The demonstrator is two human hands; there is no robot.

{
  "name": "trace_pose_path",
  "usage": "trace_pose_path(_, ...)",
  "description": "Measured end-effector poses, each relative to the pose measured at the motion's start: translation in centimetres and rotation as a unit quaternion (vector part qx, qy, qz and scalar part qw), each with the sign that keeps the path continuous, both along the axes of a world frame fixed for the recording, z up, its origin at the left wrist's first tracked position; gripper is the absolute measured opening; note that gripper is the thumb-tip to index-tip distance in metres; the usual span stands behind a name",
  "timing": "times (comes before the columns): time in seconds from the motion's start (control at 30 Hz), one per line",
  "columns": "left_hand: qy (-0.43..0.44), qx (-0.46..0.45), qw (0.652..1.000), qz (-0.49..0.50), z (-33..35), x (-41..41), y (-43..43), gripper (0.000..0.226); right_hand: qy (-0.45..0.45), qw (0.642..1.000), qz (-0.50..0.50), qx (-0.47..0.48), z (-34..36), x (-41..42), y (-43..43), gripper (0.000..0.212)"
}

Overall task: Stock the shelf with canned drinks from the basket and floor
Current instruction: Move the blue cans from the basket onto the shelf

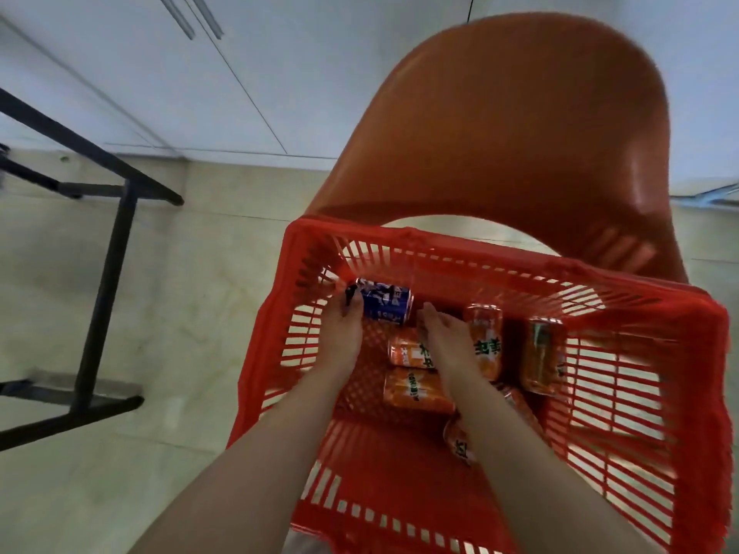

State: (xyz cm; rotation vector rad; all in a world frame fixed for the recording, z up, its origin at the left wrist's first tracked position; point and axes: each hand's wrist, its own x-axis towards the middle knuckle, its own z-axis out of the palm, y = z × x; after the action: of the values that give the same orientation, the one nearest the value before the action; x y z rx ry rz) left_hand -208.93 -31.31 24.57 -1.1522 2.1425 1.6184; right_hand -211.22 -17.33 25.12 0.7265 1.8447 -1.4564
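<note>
Your left hand (340, 327) curls round the end of the blue printed metal can (388, 305), which lies on its side in the far left corner of the red slatted plastic basket (600, 453). Your right hand (440, 337) dips among the glossy orange cans (486, 341); I cannot tell whether it grips one. Wrap the smooth cylinder fully before lifting, since the lattice floor may snag its rim.

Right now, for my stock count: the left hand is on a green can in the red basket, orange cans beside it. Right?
No: the head view shows the left hand on a blue can, not green, in the red basket, orange cans beside it.
</note>
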Motion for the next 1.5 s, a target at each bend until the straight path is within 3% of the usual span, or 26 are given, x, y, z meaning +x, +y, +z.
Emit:
trace_pose_path(0.17, 0.002, -0.073, 0.996, 0.047, -3.3, -1.0, 1.7, 0.051, 0.023, 0.994, 0.092, 0.051, -3.4, -2.5, -1.1, 0.041)
trace_pose_path(0.27, -0.022, -0.104, 0.993, 0.054, -4.7, -1.2, 2.2, 0.060, 0.020, 0.994, 0.097, 0.046, -4.9, -2.7, -1.4, 0.047)
trace_pose_path(0.47, -0.083, -0.037, 0.992, 0.092, -5.7, -1.2, 1.7, 0.067, -0.003, 0.995, 0.056, 0.079, -6.5, -2.6, -1.5, 0.044)
trace_pose_path(0.57, -0.065, 0.004, 0.994, 0.093, -4.6, -1.5, 1.8, 0.057, -0.006, 0.997, 0.029, 0.069, -6.1, -2.2, -0.9, 0.035)
trace_pose_path(0.67, -0.034, 0.023, 0.997, 0.061, -3.1, -1.5, 1.6, 0.026, -0.001, 0.998, 0.003, 0.060, -5.0, -2.0, -0.1, 0.033)
trace_pose_path(0.77, -0.013, 0.013, 1.000, 0.021, -1.1, -1.0, 1.8, 0.029, 0.007, 0.999, -0.023, 0.037, -3.4, -1.7, 0.6, 0.033)
trace_pose_path(0.83, -0.004, 0.004, 1.000, 0.006, 0.0, -0.4, 1.8, 0.036, 0.006, 0.999, -0.040, 0.015, -2.0, -1.3, 0.9, 0.037)
trace_pose_path(0.97, 0.006, 0.024, 1.000, 0.000, 3.9, 0.6, 1.2, 0.022, -0.002, 0.993, -0.098, -0.059, 2.2, 0.5, 1.3, 0.041)
trace_pose_path(1.17, 0.009, 0.053, 0.998, -0.021, 10.4, 2.9, -0.4, 0.036, 0.004, 0.978, -0.181, -0.106, 9.1, 4.0, 0.9, 0.041)
trace_pose_path(1.37, 0.049, 0.112, 0.990, -0.075, 20.7, 5.4, -2.6, 0.035, 0.093, 0.980, -0.153, -0.083, 20.3, 7.0, 0.0, 0.038)
trace_pose_path(1.5, 0.094, 0.159, 0.973, -0.141, 27.8, 7.6, -3.6, 0.025, 0.158, 0.960, -0.203, -0.115, 27.3, 9.9, -0.7, 0.037)
